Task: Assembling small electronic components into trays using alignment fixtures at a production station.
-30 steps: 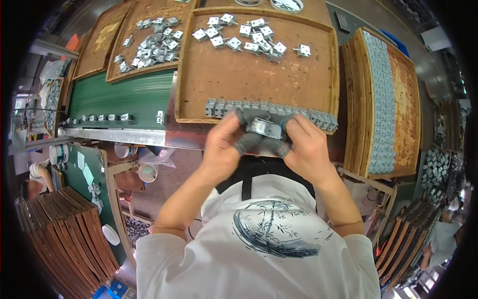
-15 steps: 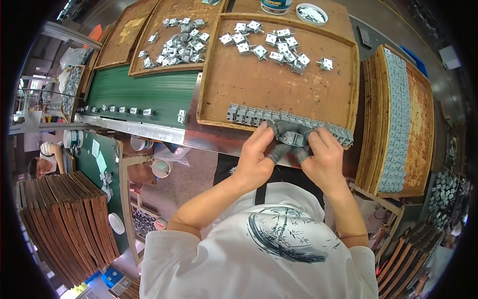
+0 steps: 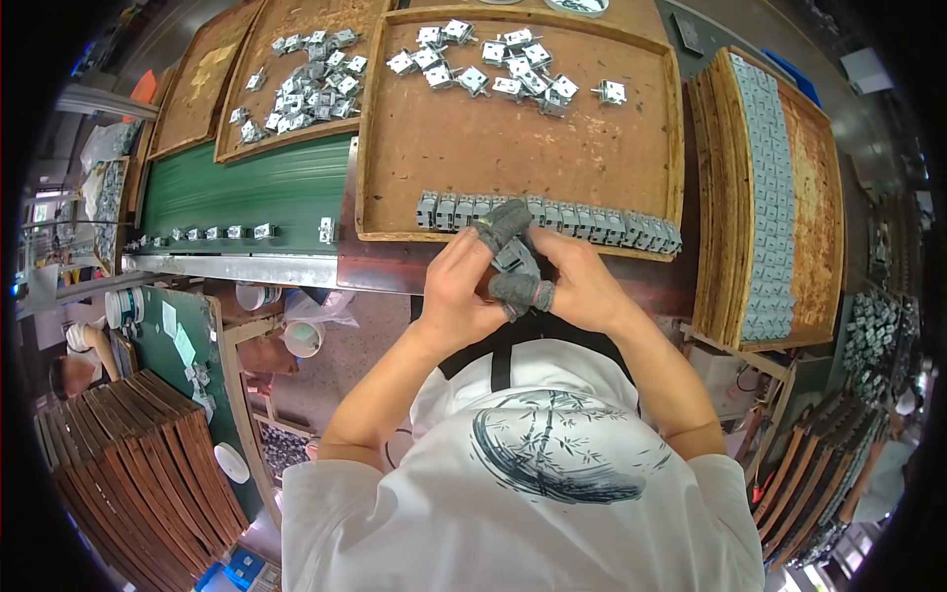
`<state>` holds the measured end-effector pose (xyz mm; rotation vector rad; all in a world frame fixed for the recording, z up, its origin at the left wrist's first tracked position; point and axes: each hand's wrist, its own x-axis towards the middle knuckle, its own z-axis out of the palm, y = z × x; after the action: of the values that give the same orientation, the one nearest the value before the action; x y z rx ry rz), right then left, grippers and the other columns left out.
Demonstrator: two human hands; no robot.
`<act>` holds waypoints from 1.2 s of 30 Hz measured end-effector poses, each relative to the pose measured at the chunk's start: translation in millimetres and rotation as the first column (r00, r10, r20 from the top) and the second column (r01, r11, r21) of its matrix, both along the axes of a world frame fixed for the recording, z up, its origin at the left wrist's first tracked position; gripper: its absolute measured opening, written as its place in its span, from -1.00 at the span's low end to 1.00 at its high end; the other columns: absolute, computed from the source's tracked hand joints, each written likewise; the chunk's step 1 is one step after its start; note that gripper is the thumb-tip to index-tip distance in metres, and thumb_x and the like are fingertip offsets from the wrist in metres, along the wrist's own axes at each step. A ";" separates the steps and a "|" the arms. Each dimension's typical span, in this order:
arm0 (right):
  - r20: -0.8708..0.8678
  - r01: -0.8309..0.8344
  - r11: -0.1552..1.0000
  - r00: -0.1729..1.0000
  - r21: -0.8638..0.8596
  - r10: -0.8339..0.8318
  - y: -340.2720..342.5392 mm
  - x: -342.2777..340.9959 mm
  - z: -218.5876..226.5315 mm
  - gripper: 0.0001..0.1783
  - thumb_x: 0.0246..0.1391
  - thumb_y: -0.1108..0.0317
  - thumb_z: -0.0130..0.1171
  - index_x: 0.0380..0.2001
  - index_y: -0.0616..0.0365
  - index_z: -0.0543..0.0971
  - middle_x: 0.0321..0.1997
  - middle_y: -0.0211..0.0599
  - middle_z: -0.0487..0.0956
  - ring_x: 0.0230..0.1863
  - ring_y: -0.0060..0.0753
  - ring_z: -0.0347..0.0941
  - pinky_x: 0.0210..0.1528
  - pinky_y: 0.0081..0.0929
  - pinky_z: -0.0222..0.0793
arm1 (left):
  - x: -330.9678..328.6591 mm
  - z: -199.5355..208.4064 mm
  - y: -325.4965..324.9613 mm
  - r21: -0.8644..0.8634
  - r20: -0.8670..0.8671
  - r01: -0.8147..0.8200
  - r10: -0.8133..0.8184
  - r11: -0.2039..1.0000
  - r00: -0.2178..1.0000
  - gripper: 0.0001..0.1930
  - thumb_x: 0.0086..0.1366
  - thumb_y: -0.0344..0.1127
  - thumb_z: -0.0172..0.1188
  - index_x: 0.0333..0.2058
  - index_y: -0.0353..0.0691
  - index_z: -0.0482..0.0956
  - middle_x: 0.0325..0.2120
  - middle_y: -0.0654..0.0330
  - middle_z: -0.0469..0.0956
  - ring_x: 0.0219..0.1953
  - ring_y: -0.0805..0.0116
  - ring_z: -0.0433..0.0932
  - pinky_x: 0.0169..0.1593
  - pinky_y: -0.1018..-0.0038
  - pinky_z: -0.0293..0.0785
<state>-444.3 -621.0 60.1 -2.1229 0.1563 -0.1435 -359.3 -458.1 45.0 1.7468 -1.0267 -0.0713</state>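
Between my two hands, just in front of the large wooden tray (image 3: 523,158), a small boxy silver metal part (image 3: 515,258) is pinched. My left hand (image 3: 460,288) grips it from the left and my right hand (image 3: 575,279) from the right, with thumbs and forefingers in dark grey fabric covers. The fingers hide much of the part. Behind them, along the tray's near edge, a tight row of similar metal parts (image 3: 602,226) stands side by side. Several loose metal parts (image 3: 518,67) lie scattered toward the tray's far side.
To the left, a green conveyor belt (image 3: 247,192) carries a line of spaced parts. Beyond it another wooden tray (image 3: 232,138) holds a heap of them. Stacked trays (image 3: 705,217) rise at the right, the top one partly filled with rows. More stacked boards (image 3: 138,464) stand lower left.
Both hands have shifted left along the row, still gripping the metal part, which is now turned at a different angle. The whole view has moved slightly, so the trays appear further left and higher.
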 end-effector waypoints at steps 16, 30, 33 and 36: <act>-0.261 0.300 0.929 0.935 0.216 -0.241 -30.9 -41.6 25.2 -0.71 0.11 0.33 0.33 -0.15 0.23 0.54 -0.33 -0.39 0.59 -0.30 -0.60 0.46 -0.20 -0.55 0.41 | 96.9 -13.1 48.5 0.371 -0.033 -0.175 0.201 0.912 0.979 -0.53 0.02 -0.53 0.25 -0.01 -0.24 0.56 -0.17 0.06 0.46 -0.11 0.03 0.49 -0.02 0.32 0.42; 0.095 0.994 0.097 0.093 0.047 -0.991 -221.6 -257.9 35.6 -0.79 0.19 0.38 0.10 -0.22 0.25 0.65 -0.39 -0.37 0.64 -0.42 -0.61 0.47 -0.35 -0.62 0.33 | 152.9 -54.3 68.0 0.401 -0.666 0.437 -0.071 0.805 0.742 -0.17 -0.05 -0.82 -0.27 0.29 -0.25 0.30 0.18 0.17 0.32 0.12 0.34 0.42 0.11 0.57 0.35; 0.025 0.938 0.136 0.152 -0.319 -0.988 -259.8 -307.1 18.3 -0.73 0.15 0.35 0.13 -0.13 0.24 0.63 -0.25 -0.30 0.66 -0.23 -0.47 0.53 -0.14 -0.53 0.39 | 144.2 -33.9 43.1 0.509 -0.581 0.432 -0.073 0.744 0.811 -0.15 -0.04 -0.81 -0.19 0.31 -0.16 0.28 0.24 0.16 0.20 -0.01 0.37 0.41 -0.02 0.65 0.38; 0.050 0.516 0.120 0.304 -0.848 -0.951 -260.4 -305.4 -1.4 -0.70 0.14 0.24 0.13 -0.13 0.11 0.66 -0.21 -0.16 0.67 -0.15 -0.26 0.57 -0.06 -0.36 0.41 | 120.3 -7.5 29.6 0.698 -0.390 0.314 -0.026 0.644 0.921 -0.24 0.05 -0.69 0.05 0.29 -0.13 0.32 0.28 0.04 0.19 0.10 0.23 0.38 0.05 0.54 0.40</act>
<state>-749.7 -881.4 58.6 -2.5764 1.9932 -0.2838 -239.0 -428.6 37.4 2.2465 -0.9501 -1.0434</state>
